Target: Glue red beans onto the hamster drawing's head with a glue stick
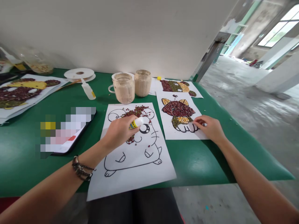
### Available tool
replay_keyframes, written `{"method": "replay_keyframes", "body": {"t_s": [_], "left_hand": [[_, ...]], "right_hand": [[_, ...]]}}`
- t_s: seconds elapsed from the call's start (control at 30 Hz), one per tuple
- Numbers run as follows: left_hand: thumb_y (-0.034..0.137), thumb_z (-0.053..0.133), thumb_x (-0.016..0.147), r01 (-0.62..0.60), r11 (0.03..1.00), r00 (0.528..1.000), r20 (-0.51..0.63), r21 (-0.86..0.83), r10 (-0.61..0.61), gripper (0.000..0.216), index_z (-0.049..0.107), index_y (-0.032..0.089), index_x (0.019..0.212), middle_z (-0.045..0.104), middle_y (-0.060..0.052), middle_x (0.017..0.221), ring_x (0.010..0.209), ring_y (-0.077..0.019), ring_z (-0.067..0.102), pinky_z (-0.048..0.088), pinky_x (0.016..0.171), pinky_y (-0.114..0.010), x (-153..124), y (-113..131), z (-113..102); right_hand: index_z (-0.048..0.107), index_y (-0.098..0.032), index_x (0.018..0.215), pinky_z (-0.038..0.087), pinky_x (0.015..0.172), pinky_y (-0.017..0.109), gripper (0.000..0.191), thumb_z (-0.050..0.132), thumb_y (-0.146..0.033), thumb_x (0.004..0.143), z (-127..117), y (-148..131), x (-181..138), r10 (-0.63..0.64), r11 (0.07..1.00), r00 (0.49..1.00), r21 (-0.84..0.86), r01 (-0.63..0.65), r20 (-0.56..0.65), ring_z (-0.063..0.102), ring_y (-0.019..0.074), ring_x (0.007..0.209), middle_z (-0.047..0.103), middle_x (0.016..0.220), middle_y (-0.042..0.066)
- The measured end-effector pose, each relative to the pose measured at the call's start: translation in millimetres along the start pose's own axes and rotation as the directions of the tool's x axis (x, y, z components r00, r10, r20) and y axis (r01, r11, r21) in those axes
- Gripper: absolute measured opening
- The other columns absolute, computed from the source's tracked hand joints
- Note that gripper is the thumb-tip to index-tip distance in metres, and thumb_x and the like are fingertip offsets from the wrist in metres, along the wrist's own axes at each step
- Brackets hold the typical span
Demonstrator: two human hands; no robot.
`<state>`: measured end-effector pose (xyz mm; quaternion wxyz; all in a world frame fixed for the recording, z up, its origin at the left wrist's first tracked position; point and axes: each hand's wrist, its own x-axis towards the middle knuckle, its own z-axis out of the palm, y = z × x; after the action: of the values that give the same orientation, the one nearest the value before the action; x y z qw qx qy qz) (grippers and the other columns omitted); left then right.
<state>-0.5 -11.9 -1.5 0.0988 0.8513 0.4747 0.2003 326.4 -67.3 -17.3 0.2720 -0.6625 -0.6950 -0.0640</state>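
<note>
My left hand (119,132) is closed around a white glue bottle (137,123) with a yellow label, whose white end points up and to the right. Below it lies a sheet with a hamster outline (137,158), where loose red and green beans (137,111) are heaped around the top of the head. My right hand (210,127) has its fingers pinched together at the lower right of a fox picture (178,109). Dark red, green and yellow seeds cover much of that fox; its paws are bare outline. Whatever the right fingertips hold is too small to make out.
Two jars (125,88) stand behind the sheets, near the wall. A phone (72,132) lies at left, with another glue bottle (88,89) and a white spool (79,74) beyond it. More seed pictures (25,90) rest at far left and back right. The green table (196,165) ends at right.
</note>
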Motion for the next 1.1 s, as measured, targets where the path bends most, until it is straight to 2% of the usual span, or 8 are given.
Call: {"method": "replay_keyframes", "body": {"t_s": [0.3, 0.77, 0.87, 1.1], "left_hand": [[0.033, 0.049, 0.073, -0.026, 1.000, 1.000, -0.004, -0.001, 0.026, 0.017, 0.054, 0.018, 0.077, 0.058, 0.001, 0.060, 0.052, -0.0119, 0.050, 0.030, 0.045, -0.021, -0.3, -0.5, 0.7], [0.033, 0.048, 0.072, 0.012, 1.000, 1.000, 0.020, 0.001, -0.012, 0.019, 0.055, 0.018, 0.081, 0.060, 0.000, 0.064, 0.056, -0.0141, 0.052, 0.031, 0.048, -0.023, 0.3, 0.8, -0.6], [0.034, 0.048, 0.073, 0.010, 1.000, 1.000, 0.021, 0.003, -0.010, 0.020, 0.055, 0.018, 0.081, 0.059, 0.000, 0.064, 0.057, -0.0141, 0.052, 0.032, 0.048, -0.023, 0.2, -0.6, 0.1], [0.036, 0.045, 0.074, 0.007, 1.000, 0.999, 0.034, -0.010, -0.007, 0.024, 0.056, 0.017, 0.084, 0.059, -0.001, 0.064, 0.056, -0.0138, 0.050, 0.031, 0.048, -0.023, 0.6, -1.7, -2.6]], "right_hand": [[0.055, -0.018, 0.061, 0.040, 0.049, 0.024, 0.015, 0.050, -0.028, 0.070, 3.1, 3.1, 1.2, 0.038, 0.999, 0.999, -0.030, -0.039, -0.018, 0.051, 0.0123, 0.048, 0.060, 0.059, 0.003], [0.058, -0.017, 0.065, 0.041, 0.055, 0.026, 0.018, 0.043, -0.024, 0.074, -0.2, 6.6, -1.9, -0.163, 0.976, 0.987, -0.145, 0.162, 0.009, 0.053, 0.0143, 0.056, 0.059, 0.066, 0.006], [0.056, -0.017, 0.065, 0.041, 0.054, 0.026, 0.017, 0.042, -0.021, 0.073, -1.8, 4.9, -2.9, -0.156, 0.974, 0.988, -0.164, 0.155, 0.006, 0.052, 0.0140, 0.055, 0.058, 0.065, 0.005], [0.048, -0.019, 0.057, 0.037, 0.049, 0.023, 0.013, 0.038, -0.012, 0.062, -11.3, -14.5, -2.7, -0.055, 0.991, 0.982, -0.131, 0.031, -0.180, 0.046, 0.0112, 0.046, 0.053, 0.054, 0.001]]}}
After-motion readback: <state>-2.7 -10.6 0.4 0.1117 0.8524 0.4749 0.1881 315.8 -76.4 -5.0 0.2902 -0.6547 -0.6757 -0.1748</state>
